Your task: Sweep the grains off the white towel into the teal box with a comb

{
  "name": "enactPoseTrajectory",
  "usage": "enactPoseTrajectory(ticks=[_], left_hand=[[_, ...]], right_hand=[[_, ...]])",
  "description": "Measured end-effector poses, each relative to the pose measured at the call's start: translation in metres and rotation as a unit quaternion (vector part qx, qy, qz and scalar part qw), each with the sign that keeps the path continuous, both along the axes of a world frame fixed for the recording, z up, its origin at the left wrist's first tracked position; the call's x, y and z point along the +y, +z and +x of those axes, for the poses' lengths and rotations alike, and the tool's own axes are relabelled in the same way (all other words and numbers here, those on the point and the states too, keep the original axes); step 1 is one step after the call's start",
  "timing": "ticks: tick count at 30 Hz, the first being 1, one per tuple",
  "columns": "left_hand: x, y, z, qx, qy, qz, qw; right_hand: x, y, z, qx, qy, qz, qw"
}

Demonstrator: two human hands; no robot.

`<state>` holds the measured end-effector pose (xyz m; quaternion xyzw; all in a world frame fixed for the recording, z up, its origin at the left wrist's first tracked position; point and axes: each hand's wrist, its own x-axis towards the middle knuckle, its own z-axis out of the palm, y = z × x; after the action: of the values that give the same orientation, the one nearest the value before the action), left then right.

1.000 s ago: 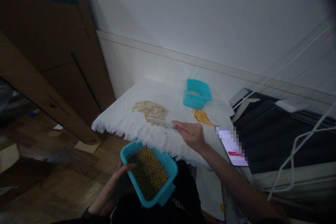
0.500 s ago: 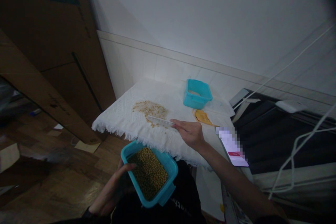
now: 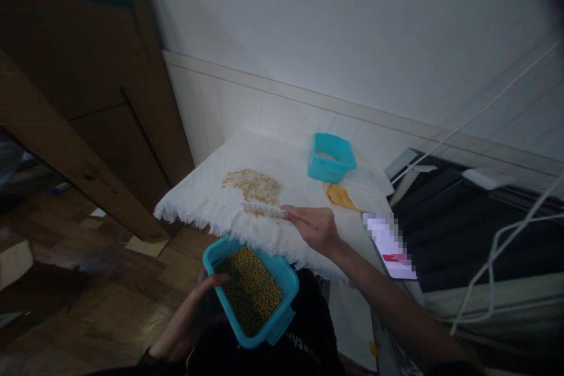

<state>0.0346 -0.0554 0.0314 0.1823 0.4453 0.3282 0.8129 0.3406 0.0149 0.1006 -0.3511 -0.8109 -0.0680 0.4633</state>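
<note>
My left hand (image 3: 198,305) grips the left rim of a blue plastic container (image 3: 288,279), thumb over the edge. Inside it lie yellow soybeans (image 3: 258,282), with a shadowed part on the left. The container is just below the fringed edge of a white cloth (image 3: 211,188). My right hand (image 3: 315,226) pinches one end of a flat, pale, ruler-like strip (image 3: 264,209) above the cloth. Under and beyond the strip spread scattered beans mixed with pale grains (image 3: 253,185); the strip hides a few of them.
A second blue container (image 3: 330,164) with pale contents stands at the back right of the table. Near it lies an orange-yellow item (image 3: 339,195). A phone (image 3: 392,247) rests at the right edge. White cables (image 3: 491,270) hang at right; cardboard (image 3: 88,129) stands at left.
My right hand has shifted slightly left and toward me, and the strip with it. My left hand and the container of beans have stayed in place.
</note>
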Motion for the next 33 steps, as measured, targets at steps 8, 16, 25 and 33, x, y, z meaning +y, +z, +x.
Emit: enactPoseTrajectory(ticks=[8,16,25,33], left_hand=[[0.001,-0.002,-0.002,0.009,0.003,-0.009,1.0],[-0.002,0.008,0.001,0.009,0.032,-0.016,0.999],[-0.004,0.006,0.007,0.015,0.062,-0.001,0.998],[-0.001,0.011,0.011,0.024,0.076,0.012,0.997]], right_hand=[[-0.004,0.01,0.01,0.023,-0.027,-0.029,0.999],[-0.047,0.022,0.051,0.004,-0.161,-0.009,0.987],[-0.068,0.015,0.043,-0.009,-0.133,-0.019,0.991],[-0.068,0.017,0.038,-0.024,-0.096,-0.014,0.995]])
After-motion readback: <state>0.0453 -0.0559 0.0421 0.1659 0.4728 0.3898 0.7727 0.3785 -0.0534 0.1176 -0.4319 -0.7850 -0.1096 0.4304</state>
